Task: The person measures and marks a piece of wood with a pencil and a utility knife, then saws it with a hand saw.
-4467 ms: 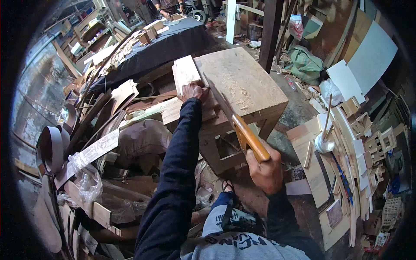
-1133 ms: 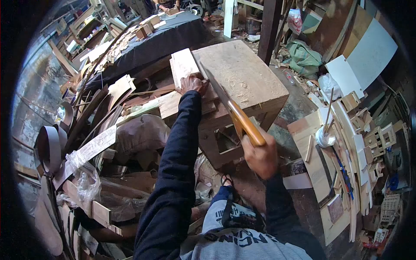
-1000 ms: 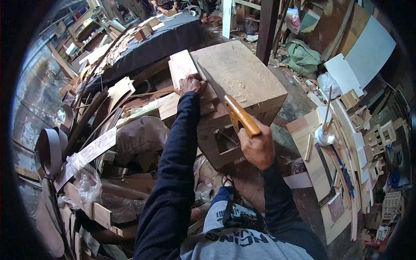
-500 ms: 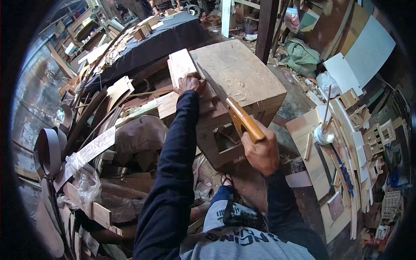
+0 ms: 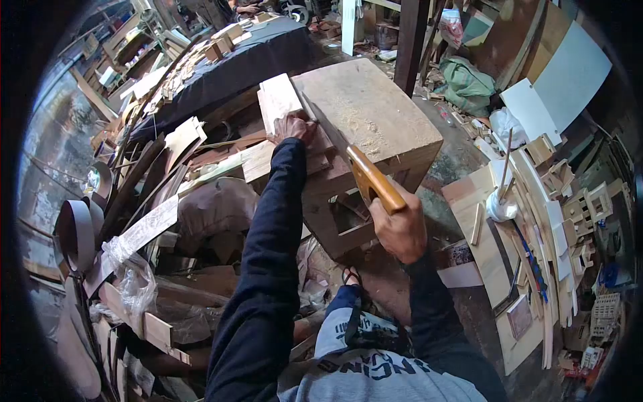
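My right hand [image 5: 400,230] is wrapped round the orange-brown wooden handle of a handsaw [image 5: 367,173]. The saw's blade runs up and to the left, along the right side of a pale wooden board [image 5: 278,100]. My left hand [image 5: 295,129] presses on the near end of that board, fingers bent over its edge; whether they grip a smaller piece is hidden. The board lies at the left edge of a wooden box-like stand [image 5: 375,100]. Sawdust [image 5: 362,132] is scattered on the stand's top, right of the blade.
Wood scraps and plastic wrap [image 5: 137,288] crowd the left side. A cloth-covered table [image 5: 268,50] with small wooden pieces stands behind, near another person's hand [image 5: 249,9]. Boards and strips [image 5: 492,228] lie at right. A dark post [image 5: 410,47] rises behind the stand.
The saw and my right hand have shifted slightly up and to the left. My left hand stays on the board in nearly the same place.
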`<action>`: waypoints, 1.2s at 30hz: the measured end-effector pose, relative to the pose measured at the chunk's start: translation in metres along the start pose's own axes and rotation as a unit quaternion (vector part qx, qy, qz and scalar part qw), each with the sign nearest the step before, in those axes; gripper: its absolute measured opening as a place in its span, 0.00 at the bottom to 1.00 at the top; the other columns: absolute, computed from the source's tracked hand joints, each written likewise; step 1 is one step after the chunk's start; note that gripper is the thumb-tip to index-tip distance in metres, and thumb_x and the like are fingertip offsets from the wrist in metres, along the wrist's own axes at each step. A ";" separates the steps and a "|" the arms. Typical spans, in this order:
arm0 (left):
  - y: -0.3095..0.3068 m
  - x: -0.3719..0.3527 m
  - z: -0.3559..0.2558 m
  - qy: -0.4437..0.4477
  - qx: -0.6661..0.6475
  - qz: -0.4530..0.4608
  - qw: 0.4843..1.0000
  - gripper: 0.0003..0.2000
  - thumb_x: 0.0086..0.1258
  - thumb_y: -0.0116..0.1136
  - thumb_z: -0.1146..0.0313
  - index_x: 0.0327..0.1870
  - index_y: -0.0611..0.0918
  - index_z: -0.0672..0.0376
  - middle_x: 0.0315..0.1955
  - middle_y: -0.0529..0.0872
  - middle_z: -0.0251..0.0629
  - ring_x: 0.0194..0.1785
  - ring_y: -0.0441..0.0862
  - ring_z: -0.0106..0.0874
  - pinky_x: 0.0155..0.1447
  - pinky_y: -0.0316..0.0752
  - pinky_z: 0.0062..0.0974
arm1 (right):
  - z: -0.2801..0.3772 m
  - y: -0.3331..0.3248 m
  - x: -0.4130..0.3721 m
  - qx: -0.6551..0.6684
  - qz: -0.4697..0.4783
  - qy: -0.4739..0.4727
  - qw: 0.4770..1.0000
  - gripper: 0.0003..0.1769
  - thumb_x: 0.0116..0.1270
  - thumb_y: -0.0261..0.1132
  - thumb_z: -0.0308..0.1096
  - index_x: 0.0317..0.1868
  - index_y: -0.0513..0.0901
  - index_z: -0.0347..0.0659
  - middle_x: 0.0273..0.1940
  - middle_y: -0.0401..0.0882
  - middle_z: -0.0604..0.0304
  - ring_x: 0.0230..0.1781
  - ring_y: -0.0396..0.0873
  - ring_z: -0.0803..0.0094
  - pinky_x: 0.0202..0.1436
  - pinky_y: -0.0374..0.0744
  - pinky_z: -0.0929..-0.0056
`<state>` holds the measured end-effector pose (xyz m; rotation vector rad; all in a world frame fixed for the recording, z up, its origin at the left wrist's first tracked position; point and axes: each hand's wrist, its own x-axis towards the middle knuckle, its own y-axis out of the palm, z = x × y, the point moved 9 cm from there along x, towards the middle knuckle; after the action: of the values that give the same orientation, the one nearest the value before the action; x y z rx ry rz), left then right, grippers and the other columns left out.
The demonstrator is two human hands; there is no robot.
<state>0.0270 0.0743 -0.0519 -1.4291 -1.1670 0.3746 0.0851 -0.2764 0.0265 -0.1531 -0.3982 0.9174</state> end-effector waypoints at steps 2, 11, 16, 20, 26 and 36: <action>0.011 0.007 0.007 0.017 0.042 -0.014 0.999 0.20 0.62 0.63 0.44 0.39 0.88 0.51 0.36 0.90 0.42 0.40 0.87 0.43 0.43 0.79 0.40 | -0.006 0.002 0.003 0.001 0.004 0.012 1.000 0.22 0.62 0.61 0.26 0.56 0.77 0.26 0.39 0.83 0.38 0.39 0.86 0.53 0.44 0.82 0.65; 0.028 0.015 0.020 0.010 0.006 -0.011 1.000 0.20 0.64 0.62 0.43 0.38 0.87 0.52 0.36 0.90 0.41 0.40 0.87 0.42 0.43 0.79 0.39 | 0.017 -0.043 -0.074 -0.034 -0.018 0.047 0.998 0.23 0.61 0.61 0.26 0.58 0.78 0.27 0.41 0.84 0.35 0.43 0.87 0.48 0.44 0.83 0.63; 0.006 0.004 0.006 -0.016 0.031 0.014 0.999 0.21 0.65 0.61 0.43 0.39 0.87 0.53 0.37 0.90 0.42 0.42 0.87 0.43 0.45 0.79 0.39 | 0.019 -0.034 -0.056 -0.041 -0.037 -0.013 0.998 0.23 0.61 0.61 0.26 0.58 0.78 0.29 0.41 0.84 0.36 0.41 0.87 0.48 0.42 0.82 0.63; -0.007 -0.002 -0.002 -0.026 0.002 0.026 0.999 0.21 0.65 0.62 0.43 0.40 0.87 0.54 0.39 0.90 0.44 0.43 0.87 0.43 0.47 0.80 0.40 | 0.001 -0.003 -0.012 -0.031 -0.021 -0.006 0.999 0.21 0.61 0.61 0.26 0.56 0.78 0.29 0.39 0.83 0.38 0.39 0.86 0.48 0.40 0.81 0.62; -0.022 -0.007 -0.018 0.009 -0.017 0.043 0.999 0.20 0.65 0.62 0.45 0.41 0.87 0.53 0.40 0.89 0.45 0.45 0.87 0.44 0.49 0.79 0.40 | 0.020 -0.024 -0.043 -0.031 -0.028 0.007 0.999 0.21 0.62 0.61 0.26 0.55 0.78 0.27 0.41 0.83 0.36 0.42 0.87 0.52 0.42 0.82 0.63; -0.019 -0.008 -0.019 0.025 0.043 0.026 0.998 0.19 0.65 0.62 0.44 0.39 0.89 0.51 0.38 0.90 0.42 0.43 0.87 0.42 0.47 0.80 0.38 | 0.000 0.005 0.000 -0.068 -0.021 -0.052 0.996 0.22 0.62 0.61 0.26 0.58 0.77 0.27 0.42 0.82 0.35 0.44 0.86 0.50 0.46 0.82 0.64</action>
<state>0.0304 0.0540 -0.0336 -1.3882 -1.0616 0.4181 0.0813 -0.2729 0.0248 -0.2223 -0.5586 0.8586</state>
